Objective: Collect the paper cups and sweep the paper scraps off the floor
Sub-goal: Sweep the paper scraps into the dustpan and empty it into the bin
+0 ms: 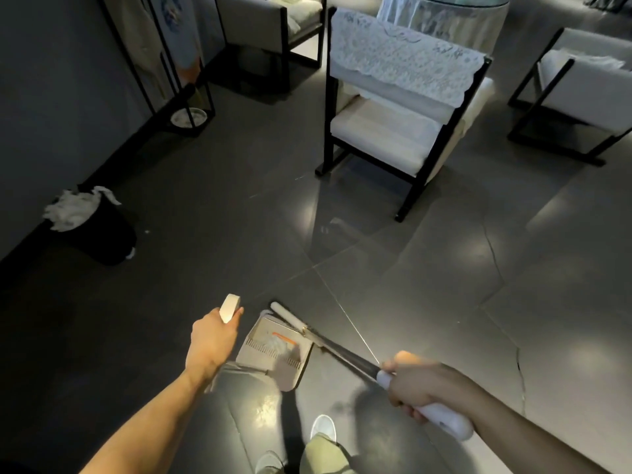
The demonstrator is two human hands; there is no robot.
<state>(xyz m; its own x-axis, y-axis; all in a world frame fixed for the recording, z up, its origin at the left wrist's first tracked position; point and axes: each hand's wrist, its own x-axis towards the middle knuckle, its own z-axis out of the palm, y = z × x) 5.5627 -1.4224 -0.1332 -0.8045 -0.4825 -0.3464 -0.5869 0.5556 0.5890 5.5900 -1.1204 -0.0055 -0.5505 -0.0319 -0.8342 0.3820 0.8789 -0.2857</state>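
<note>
Nearest you, your right hand (420, 384) is wrapped firmly round the white grip of the broom (342, 354). The shaft angles away to the left, so its head sits right at the far edge of the dustpan (273, 364), which looks set to pull bits into the tray. Just left of the pan, your left hand (213, 340) is closed round the pan's handle (229, 307), steadying the tray for the broom. I can't tell whether the tray touches the floor (427, 268).

Inside the pan there's a pale scrap (275, 342) beside something orange, so I'd say part of the sweeping is done. Further out on the left, a white speck (147, 231) lies on the floor, well apart from both hands and near the black bin (102, 234). Another white bit (131, 253) sits at the bin's foot; scrap or cup, I can't tell. I see no clear cups. Far off stands a chair (386, 131).
</note>
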